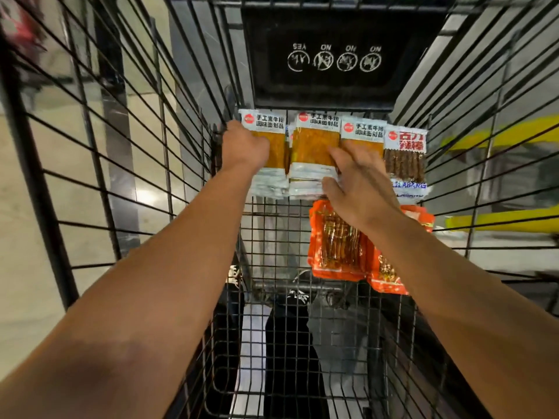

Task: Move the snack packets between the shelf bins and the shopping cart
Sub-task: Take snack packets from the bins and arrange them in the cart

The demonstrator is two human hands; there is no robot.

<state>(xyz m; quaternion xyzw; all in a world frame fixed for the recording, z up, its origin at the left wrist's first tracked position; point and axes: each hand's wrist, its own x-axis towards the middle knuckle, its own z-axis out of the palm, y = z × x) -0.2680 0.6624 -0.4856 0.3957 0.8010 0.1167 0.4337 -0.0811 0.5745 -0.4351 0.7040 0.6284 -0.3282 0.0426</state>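
Note:
Both my arms reach down into the wire shopping cart [272, 231]. Stacks of white-and-orange snack packets line its far end. My left hand [245, 146] grips the leftmost stack [272, 182] with curled fingers. My right hand [357, 182] lies across the middle stack [311, 146], thumb under its near edge, and hides most of the third stack [363, 130]. A packet of brown sticks [405, 158] sits at the far right. Orange-red packets [335, 246] lie nearer, partly under my right wrist.
A black flap with white pictograms [332, 58] stands at the cart's far end. Wire side walls [121, 146] rise close on both sides. Pale floor shows through the mesh, with yellow markings [499, 137] on the right.

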